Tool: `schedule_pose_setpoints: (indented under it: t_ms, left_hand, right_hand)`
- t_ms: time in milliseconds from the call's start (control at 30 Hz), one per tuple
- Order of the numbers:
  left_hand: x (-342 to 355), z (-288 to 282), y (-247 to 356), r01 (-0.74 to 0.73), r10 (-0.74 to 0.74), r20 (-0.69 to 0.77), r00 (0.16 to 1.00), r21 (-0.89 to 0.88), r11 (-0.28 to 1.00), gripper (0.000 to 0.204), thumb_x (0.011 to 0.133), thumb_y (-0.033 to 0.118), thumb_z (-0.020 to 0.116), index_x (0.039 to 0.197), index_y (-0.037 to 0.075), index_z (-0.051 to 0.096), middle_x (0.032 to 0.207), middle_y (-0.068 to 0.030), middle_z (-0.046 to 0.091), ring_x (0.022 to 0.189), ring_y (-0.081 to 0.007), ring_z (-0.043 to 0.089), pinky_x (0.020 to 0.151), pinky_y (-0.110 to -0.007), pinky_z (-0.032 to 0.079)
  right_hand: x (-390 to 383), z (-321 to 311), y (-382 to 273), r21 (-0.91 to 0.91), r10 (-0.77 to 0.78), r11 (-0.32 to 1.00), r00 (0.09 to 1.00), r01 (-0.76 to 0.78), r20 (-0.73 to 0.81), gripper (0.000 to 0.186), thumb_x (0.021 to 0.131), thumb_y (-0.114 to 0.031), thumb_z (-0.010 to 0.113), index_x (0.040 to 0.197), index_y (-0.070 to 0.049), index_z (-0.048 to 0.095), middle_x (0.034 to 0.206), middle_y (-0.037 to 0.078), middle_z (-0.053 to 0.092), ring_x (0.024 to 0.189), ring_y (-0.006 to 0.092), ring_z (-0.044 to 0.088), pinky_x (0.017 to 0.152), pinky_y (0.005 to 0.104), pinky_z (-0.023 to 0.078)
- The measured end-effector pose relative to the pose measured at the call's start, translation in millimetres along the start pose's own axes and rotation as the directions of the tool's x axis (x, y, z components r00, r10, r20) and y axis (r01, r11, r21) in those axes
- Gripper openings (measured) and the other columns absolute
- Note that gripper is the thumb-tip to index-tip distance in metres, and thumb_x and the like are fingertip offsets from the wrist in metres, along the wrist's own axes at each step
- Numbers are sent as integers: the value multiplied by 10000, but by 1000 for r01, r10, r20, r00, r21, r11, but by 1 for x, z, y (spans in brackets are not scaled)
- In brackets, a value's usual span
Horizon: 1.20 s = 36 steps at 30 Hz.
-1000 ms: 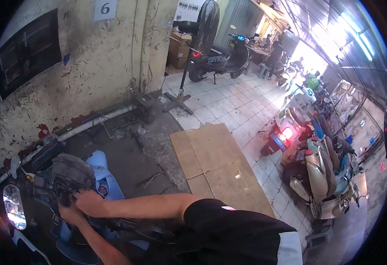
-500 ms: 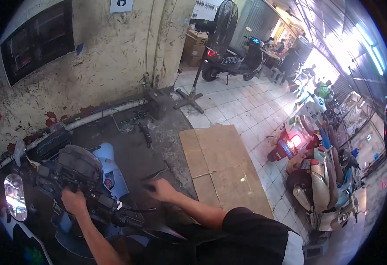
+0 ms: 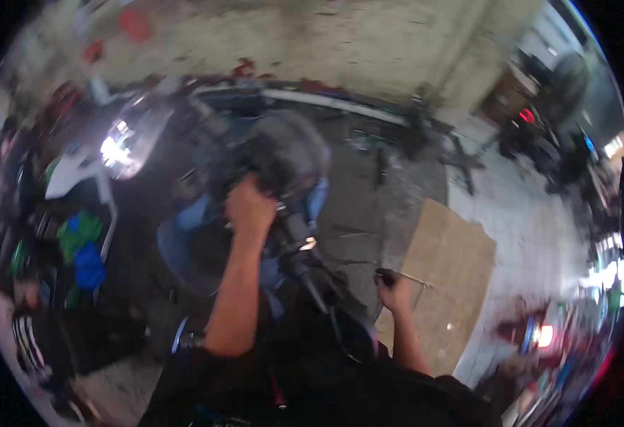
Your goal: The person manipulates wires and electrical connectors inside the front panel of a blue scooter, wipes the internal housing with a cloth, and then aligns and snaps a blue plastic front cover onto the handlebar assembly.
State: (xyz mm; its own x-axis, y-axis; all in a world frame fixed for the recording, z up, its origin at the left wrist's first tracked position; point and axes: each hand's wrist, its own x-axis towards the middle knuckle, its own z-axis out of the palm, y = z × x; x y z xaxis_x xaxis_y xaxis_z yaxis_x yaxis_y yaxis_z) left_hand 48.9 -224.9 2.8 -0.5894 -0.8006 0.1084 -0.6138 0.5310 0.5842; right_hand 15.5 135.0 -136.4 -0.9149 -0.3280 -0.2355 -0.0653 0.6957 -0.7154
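Note:
A partly stripped scooter (image 3: pixel 191 213) with pale blue panels and a dark front stands before me, blurred. My left hand (image 3: pixel 249 208) is closed at its dark handlebar area; what the fingers grip is hidden. My right hand (image 3: pixel 397 293) is off to the right of the scooter, over the near edge of a flat cardboard sheet (image 3: pixel 447 263). Its fingers are closed around a small dark thing, too blurred to name. Between my hands lies the scooter's handlebar end and lever (image 3: pixel 312 285). A mirror (image 3: pixel 128 146) stands out on the scooter's far left.
Thin tools lie on the dark floor (image 3: pixel 351 245) left of the cardboard. Along the wall runs a white pipe (image 3: pixel 333 103). Green and blue bundles (image 3: pixel 87 263) lie at left, near a white panel (image 3: pixel 73 176). Other scooters (image 3: pixel 539 341) stand at right; a fan (image 3: pixel 568 82) is at the back.
The view has swung left, so the scooter and cardboard sit farther right in it. My left hand stays at the handlebar area. My right hand has moved away from the scooter to the cardboard's edge.

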Motion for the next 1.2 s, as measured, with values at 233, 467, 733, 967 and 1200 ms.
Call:
schedule_pose_setpoints:
  t_ms: [233,467,733,967,1200]
  left_hand:
    - [25,-25,-41,8,-19,-38,999,-286,958,231,729,74,647,958,59,621,920,-172,659,911,-355,625,771,-419,490]
    - [-22,-98,-60,-79,29,-153,988,-338,938,227,765,101,713,945,-7,628,906,-121,672,838,-205,645,764,-312,493]
    - [-41,-168,-145,5,-135,-471,872,-267,964,191,784,117,713,891,-12,622,835,-86,660,755,-153,608,721,-281,477]
    - [-60,-148,-233,111,-219,-444,869,-257,960,273,766,152,720,954,-17,617,892,-130,659,845,-225,624,791,-324,465]
    - [-92,-113,-309,224,-259,-298,919,-147,964,355,806,164,697,1047,-62,567,937,-141,649,856,-216,614,795,-321,469]
  right_hand:
    - [3,27,-42,96,-79,993,991,69,109,218,812,-178,641,957,-19,677,849,183,681,802,265,675,726,346,511]
    - [-15,27,-50,123,-89,991,961,59,262,229,816,-199,637,919,3,670,837,175,678,813,230,670,740,350,503]
    - [-58,35,-150,189,-438,899,840,396,320,626,793,-321,691,1262,12,445,942,182,660,932,326,635,835,372,484]
    - [-51,76,-142,-42,-228,964,902,261,368,730,769,-318,691,1342,-17,352,1199,269,534,1111,413,527,948,438,415]
    - [-43,75,-136,39,-277,959,901,280,334,548,760,-251,670,1238,-55,486,1043,235,619,978,374,609,826,411,488]
